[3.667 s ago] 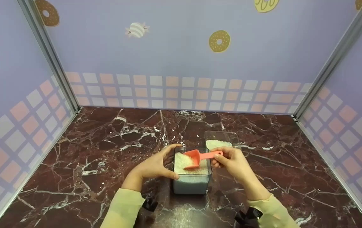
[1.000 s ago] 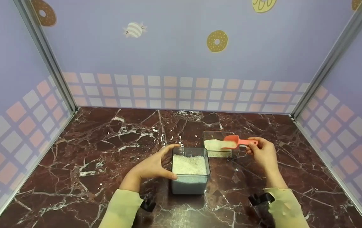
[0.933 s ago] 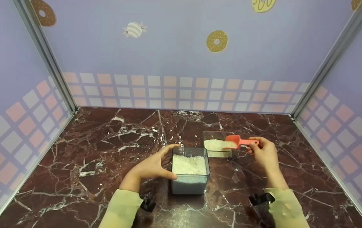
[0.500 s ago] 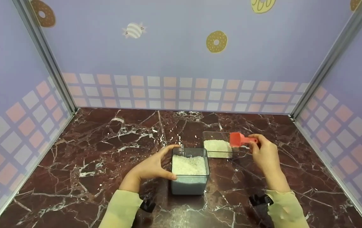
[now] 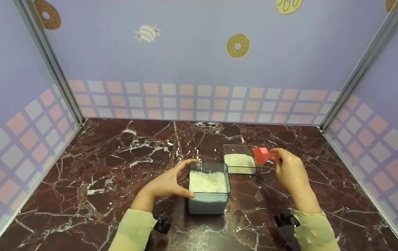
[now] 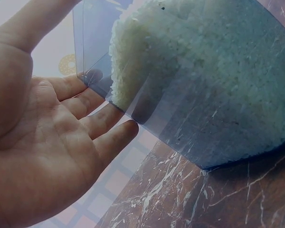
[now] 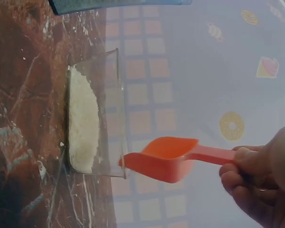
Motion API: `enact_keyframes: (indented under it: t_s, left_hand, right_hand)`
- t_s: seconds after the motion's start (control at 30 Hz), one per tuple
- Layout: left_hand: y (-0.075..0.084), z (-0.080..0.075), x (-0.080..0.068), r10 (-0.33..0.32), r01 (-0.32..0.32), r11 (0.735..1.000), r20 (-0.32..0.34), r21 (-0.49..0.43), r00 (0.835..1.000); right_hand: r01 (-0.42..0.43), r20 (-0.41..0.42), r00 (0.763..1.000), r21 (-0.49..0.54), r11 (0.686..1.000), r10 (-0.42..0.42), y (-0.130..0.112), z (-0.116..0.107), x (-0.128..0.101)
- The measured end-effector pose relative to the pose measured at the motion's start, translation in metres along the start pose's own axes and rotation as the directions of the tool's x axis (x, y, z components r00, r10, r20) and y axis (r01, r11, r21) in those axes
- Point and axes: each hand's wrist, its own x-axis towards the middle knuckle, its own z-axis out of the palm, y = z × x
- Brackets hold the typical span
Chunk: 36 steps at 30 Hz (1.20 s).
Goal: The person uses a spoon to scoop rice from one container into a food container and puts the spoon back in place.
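Just scoop (image 7: 164,159) handle between fingers (image 7: 240,173)

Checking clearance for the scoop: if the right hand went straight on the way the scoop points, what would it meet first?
Probably the far clear container: the right hand aims the red scoop leftward, its tip at that container's right rim. Height above the rim is unclear.

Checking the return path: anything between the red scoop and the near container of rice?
Nothing visible. The right hand holds the red scoop at the right edge of the far clear container. The marble top between it and the near container is bare. The left hand rests on that container's left wall only.
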Motion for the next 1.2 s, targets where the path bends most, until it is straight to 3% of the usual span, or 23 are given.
enact_keyframes:
  t_s: [0.27,0.37,0.43,0.5,0.53,0.63,0.73,0.8,0.87,0.93,1.07,1.2]
  left_hand:
    - [0.000,0.000,0.000,0.008,-0.007,0.998,0.019,-0.067,1.000]
    - [0.000,0.000,0.000,0.016,-0.013,0.996,0.027,-0.087,1.000]
    - [0.000,0.000,0.000,0.016,-0.014,0.996,0.028,-0.086,0.999]
    - [0.000,0.000,0.000,0.016,-0.013,0.997,0.027,-0.080,1.000]
    - [0.000,0.000,0.000,0.014,-0.012,0.997,0.026,-0.075,1.000]
    - [0.000,0.000,0.000,0.014,-0.013,0.997,0.025,-0.073,1.000]
    - [0.000,0.000,0.000,0.016,-0.013,0.997,0.029,-0.080,0.999]
    - [0.000,0.000,0.000,0.015,-0.013,0.997,0.030,-0.079,0.999]
    - [0.000,0.000,0.000,0.012,-0.010,0.997,0.028,-0.076,1.000]
    - [0.001,0.001,0.000,0.008,-0.007,0.998,0.024,-0.069,1.000]
    - [0.000,0.001,0.000,0.015,-0.013,0.997,0.027,-0.072,1.000]
    - [0.000,0.000,0.001,0.031,-0.027,0.996,0.039,-0.082,0.999]
  right_hand:
    - [-0.061,-0.034,0.997,0.067,0.996,0.063,-0.001,-0.001,0.001]
    - [-0.124,-0.084,0.987,0.160,0.979,0.139,-0.001,-0.001,0.002]
    - [-0.175,-0.104,0.972,0.279,0.944,0.211,-0.001,-0.002,0.004]
    - [-0.236,-0.091,0.950,0.420,0.876,0.299,-0.002,-0.005,0.005]
    - [-0.268,-0.068,0.936,0.495,0.826,0.345,-0.002,-0.007,0.005]
    - [-0.345,0.046,0.896,0.698,0.628,0.441,-0.007,-0.013,0.007]
    - [-0.393,0.164,0.870,0.800,0.454,0.464,-0.013,-0.019,0.008]
    - [-0.403,0.213,0.870,0.828,0.390,0.446,-0.018,-0.023,0.008]
    - [-0.400,0.234,0.876,0.840,0.366,0.421,-0.023,-0.025,0.007]
    - [-0.393,0.242,0.886,0.845,0.363,0.395,-0.029,-0.028,0.006]
    - [-0.392,0.260,0.901,0.830,0.397,0.347,-0.042,-0.034,0.003]
    - [-0.406,0.310,0.912,0.781,0.474,0.270,-0.056,-0.042,-0.001]
